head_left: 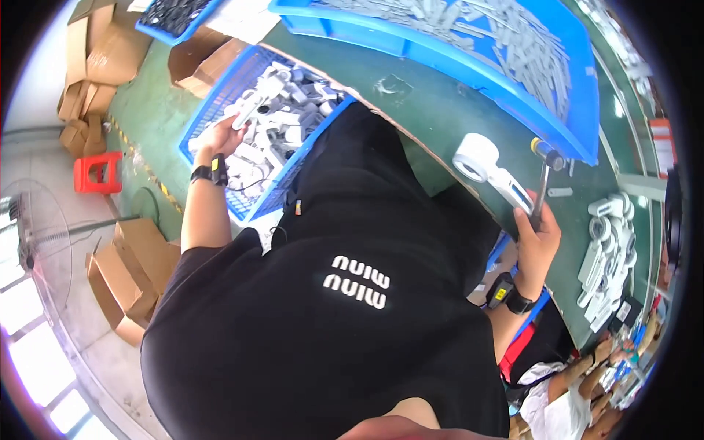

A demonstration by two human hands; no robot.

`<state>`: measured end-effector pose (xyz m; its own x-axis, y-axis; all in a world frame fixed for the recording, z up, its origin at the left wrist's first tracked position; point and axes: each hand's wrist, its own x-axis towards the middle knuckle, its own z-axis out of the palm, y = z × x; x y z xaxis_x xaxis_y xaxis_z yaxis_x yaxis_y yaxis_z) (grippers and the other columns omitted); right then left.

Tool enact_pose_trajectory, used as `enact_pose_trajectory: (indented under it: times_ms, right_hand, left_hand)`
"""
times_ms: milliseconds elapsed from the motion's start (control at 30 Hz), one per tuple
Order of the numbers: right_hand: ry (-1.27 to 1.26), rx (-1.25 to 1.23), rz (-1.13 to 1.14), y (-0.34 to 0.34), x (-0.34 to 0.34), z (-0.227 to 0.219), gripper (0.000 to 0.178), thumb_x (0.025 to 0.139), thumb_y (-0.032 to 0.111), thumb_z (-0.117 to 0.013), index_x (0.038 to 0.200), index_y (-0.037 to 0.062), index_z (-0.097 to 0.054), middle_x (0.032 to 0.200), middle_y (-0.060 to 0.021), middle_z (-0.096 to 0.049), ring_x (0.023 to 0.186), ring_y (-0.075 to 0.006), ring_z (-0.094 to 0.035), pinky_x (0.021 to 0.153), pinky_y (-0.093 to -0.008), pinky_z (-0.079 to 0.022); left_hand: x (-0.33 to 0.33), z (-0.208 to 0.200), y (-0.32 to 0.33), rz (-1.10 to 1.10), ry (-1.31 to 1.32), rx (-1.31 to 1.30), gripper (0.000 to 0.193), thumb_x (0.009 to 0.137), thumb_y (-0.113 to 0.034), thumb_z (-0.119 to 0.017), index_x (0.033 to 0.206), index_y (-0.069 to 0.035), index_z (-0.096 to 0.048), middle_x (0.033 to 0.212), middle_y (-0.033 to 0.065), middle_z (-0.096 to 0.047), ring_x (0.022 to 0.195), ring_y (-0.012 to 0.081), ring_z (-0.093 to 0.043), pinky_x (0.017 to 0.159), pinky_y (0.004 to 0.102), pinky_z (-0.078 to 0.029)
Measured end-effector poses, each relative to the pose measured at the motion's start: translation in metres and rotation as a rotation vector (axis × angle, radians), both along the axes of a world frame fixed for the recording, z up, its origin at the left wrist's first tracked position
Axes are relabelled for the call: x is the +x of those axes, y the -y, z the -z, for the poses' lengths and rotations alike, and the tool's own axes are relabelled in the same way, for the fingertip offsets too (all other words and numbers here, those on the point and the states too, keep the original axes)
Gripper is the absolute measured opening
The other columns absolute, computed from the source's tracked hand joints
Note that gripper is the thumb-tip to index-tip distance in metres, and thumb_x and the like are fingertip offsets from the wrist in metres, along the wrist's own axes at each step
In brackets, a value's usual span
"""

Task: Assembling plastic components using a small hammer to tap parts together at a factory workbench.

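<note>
My left hand (224, 137) reaches into a blue basket (192, 125) heaped with white plastic parts (290, 110). Its fingers are closed on a white plastic part (248, 116) at the top of the heap. Over the green table at the right, my right hand (539, 238) grips a small hammer (545, 172), with its yellow-and-grey head pointing away from me. Beside the hammer, a white ring-headed plastic piece with a handle (480, 156) extends from the fingers of the same hand. Whether that hand grips this piece or only touches it, I cannot tell.
A large blue tub (440, 62) of grey strips stands on the green table (411, 110). Several white handled pieces (609, 253) are piled at the right. Cardboard boxes (132, 268) and a red stool (97, 174) are at the left. A co-worker (561, 400) sits lower right.
</note>
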<state>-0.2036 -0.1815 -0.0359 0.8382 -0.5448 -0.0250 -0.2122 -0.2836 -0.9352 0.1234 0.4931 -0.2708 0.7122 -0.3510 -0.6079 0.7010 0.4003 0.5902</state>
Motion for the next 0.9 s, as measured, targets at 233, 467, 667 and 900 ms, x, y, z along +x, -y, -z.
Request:
enact_pose_trajectory:
  times_ms: [233, 467, 667, 900]
  right_hand:
    - [-0.048, 0.006, -0.036, -0.008, 0.010, -0.004, 0.040, 0.099, -0.002, -0.077, 0.140, -0.0016, -0.074, 0.116, -0.0001, -0.076, 0.103, -0.0075, -0.066, 0.093, -0.0244, -0.052]
    - [0.034, 0.130, -0.045, 0.004, -0.007, -0.008, 0.042, 0.100, -0.007, -0.068, 0.142, -0.0022, -0.069, 0.152, -0.0117, -0.068, 0.090, -0.0079, -0.070, 0.075, -0.0229, -0.054]
    - [0.152, 0.344, 0.065, 0.013, -0.003, -0.005, 0.037, 0.103, -0.004, -0.066, 0.140, -0.0010, -0.067, 0.107, -0.0041, -0.076, 0.053, -0.0021, -0.049, 0.048, -0.0219, -0.040]
    - [0.274, 0.376, 0.126, 0.012, -0.019, 0.017, 0.043, 0.102, -0.003, -0.068, 0.144, 0.0005, -0.063, 0.096, 0.0007, -0.067, 0.058, -0.0030, -0.050, 0.051, -0.0221, -0.041]
  left_hand:
    - [0.011, 0.016, -0.013, -0.322, 0.011, 0.134, 0.034, 0.116, -0.021, -0.061, 0.139, 0.002, -0.052, 0.124, 0.0184, -0.065, 0.100, 0.0287, -0.072, 0.088, 0.0339, -0.066]
    - [0.065, -0.123, 0.136, -0.558, 0.826, 0.746, 0.013, 0.107, -0.017, -0.072, 0.107, -0.004, -0.074, 0.092, 0.0027, -0.072, 0.085, 0.0137, -0.068, 0.079, 0.0297, -0.056]
    - [0.032, -0.309, 0.334, 0.177, 1.486, 0.540, 0.021, 0.110, -0.009, -0.068, 0.125, -0.001, -0.078, 0.101, 0.0044, -0.075, 0.089, 0.0128, -0.071, 0.086, 0.0276, -0.058]
    - [0.064, -0.295, 0.531, 0.866, 1.952, 0.939, 0.033, 0.098, -0.010, -0.067, 0.129, -0.008, -0.079, 0.112, 0.0183, -0.082, 0.110, 0.0400, -0.077, 0.096, 0.0494, -0.060]
